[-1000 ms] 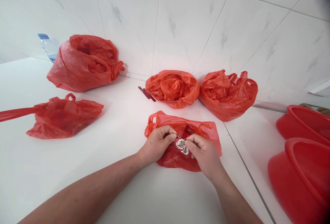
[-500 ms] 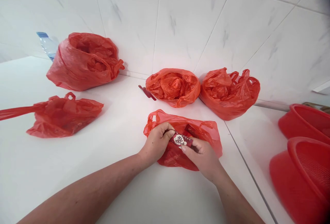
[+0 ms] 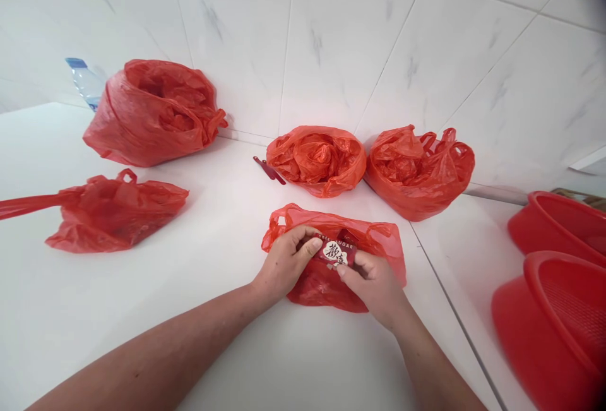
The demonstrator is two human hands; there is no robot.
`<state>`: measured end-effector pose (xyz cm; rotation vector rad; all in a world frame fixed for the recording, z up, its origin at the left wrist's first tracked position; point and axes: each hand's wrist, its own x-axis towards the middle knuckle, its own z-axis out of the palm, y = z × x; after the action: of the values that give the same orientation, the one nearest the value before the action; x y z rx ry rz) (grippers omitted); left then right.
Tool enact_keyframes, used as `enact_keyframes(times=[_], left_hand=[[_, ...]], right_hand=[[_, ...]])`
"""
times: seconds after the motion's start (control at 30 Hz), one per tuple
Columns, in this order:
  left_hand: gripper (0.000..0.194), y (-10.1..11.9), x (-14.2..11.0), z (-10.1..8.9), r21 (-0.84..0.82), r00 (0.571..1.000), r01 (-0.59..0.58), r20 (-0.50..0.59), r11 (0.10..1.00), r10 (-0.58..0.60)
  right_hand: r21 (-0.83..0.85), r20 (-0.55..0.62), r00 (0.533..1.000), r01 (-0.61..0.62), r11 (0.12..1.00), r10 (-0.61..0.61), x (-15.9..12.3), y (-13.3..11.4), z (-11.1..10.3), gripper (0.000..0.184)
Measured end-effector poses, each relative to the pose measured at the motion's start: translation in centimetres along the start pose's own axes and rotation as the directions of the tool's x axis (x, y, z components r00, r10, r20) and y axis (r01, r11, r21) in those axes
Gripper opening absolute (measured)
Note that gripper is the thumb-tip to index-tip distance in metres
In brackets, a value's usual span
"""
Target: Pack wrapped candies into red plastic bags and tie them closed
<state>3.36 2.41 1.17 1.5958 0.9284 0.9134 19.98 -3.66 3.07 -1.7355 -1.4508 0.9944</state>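
A small dark red packet (image 3: 333,250), printed with white characters and the word SUGAR, is pinched at both ends. My left hand (image 3: 286,261) grips its left end between thumb and fingers. At the right end, my right hand (image 3: 375,279) is closed on it the same way. Beneath the packet a red plastic bag (image 3: 326,291) lies flattened on the white table (image 3: 227,360), its handle loop toward the upper left. Another dark red piece shows in the bag just behind the packet.
Along the tiled wall stand a big red bag (image 3: 137,120), a round open red bag (image 3: 312,158) and a third red bag (image 3: 421,177). Dark red strips (image 3: 269,170) lie between them. A tied red bag (image 3: 123,215) rests at left, near a bottle (image 3: 85,83). Red baskets (image 3: 544,329) stand right.
The packet has turned more squarely to view, so more of its white lettering shows. My fingers have shifted slightly on it; both hands still hold it over the bag.
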Motion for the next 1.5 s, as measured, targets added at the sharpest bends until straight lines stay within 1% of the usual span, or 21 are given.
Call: enact_keyframes(times=[0.1,0.2,0.4,0.53,0.63,0.77,1.0,1.3,1.43,1.5], left_hand=[[0.026,-0.26,0.03,-0.03,0.051,0.998,-0.038,0.048,0.998,0.035],[0.030,-0.44,0.10,0.04,0.107,0.998,-0.051,0.030,0.993,0.048],[0.029,-0.52,0.21,0.12,0.065,0.999,-0.037,0.030,0.997,0.035],[0.030,-0.59,0.27,0.02,0.036,1.000,0.004,0.024,0.999,-0.005],[0.030,-0.51,0.28,-0.07,0.033,0.999,0.018,0.035,0.999,-0.019],[0.030,-0.24,0.28,-0.16,0.023,0.998,0.034,0.052,0.999,-0.035],[0.030,-0.29,0.39,-0.17,0.027,0.997,0.031,0.065,0.999,-0.033],[0.031,-0.29,0.38,-0.13,0.012,0.998,0.029,0.055,1.000,-0.029],[0.032,-0.42,0.39,-0.02,0.050,0.999,0.027,0.026,0.998,-0.028],[0.033,-0.59,0.43,0.06,0.070,1.000,0.010,0.025,0.997,-0.012]], right_hand=[[0.038,-0.040,0.999,-0.006,0.999,0.007,0.11,0.01,-0.11,0.020],[0.045,-0.042,0.999,-0.015,0.999,0.017,0.17,0.05,-0.03,0.018],[0.047,-0.017,1.000,-0.008,0.999,0.008,0.26,0.28,0.01,0.016],[0.074,0.032,0.998,0.045,0.996,-0.048,0.19,0.18,-0.13,0.019],[0.076,0.033,0.997,0.074,0.994,-0.077,0.05,0.03,-0.10,0.018],[0.070,0.016,0.997,0.074,0.995,-0.075,-0.07,-0.08,-0.01,0.019],[0.074,0.024,0.997,0.072,0.995,-0.074,0.07,0.18,0.02,0.024],[0.068,0.019,0.998,0.066,0.995,-0.067,0.15,0.28,0.14,0.022],[0.062,0.003,0.999,0.037,0.997,-0.037,0.24,0.29,0.06,0.022],[0.074,-0.010,0.999,0.044,0.996,-0.043,0.32,0.35,-0.05,0.021]])
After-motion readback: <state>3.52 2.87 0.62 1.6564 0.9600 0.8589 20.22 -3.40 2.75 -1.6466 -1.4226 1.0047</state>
